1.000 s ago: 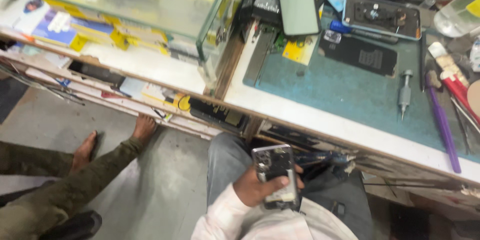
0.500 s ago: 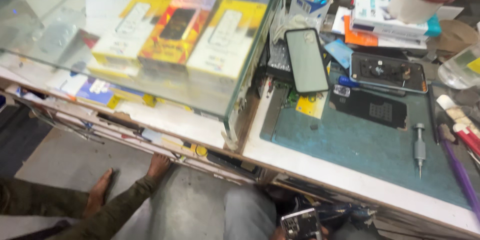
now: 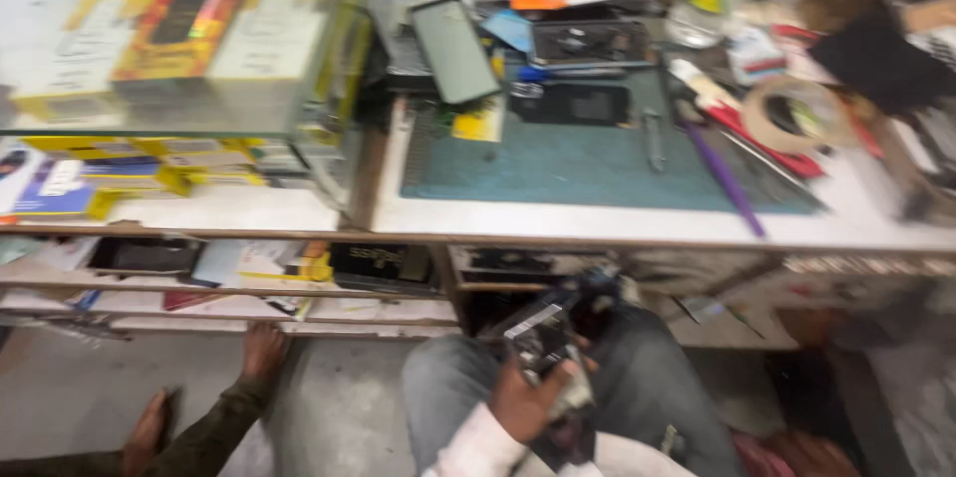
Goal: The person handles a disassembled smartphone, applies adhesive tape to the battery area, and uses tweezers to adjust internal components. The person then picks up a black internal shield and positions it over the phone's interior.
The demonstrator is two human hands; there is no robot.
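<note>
An opened phone, its dark inner parts showing, sits low in the middle of the frame, above the person's lap and below the edge of the surface. One hand is closed around its lower end from below, with the fingers wrapped on the body; from the sleeve that enters at the lower left of it, it looks like the left hand, but the picture is blurred and I cannot be fully sure. The other hand is not visible, perhaps hidden behind the phone. The long axis of the phone runs from lower right to upper left, tilted, with the free end toward the surface. The green mat lies above it in the frame, well apart. A purple tool lies diagonally at the right side of the mat. At the lower left, the bare feet of another person rest on the floor.
</note>
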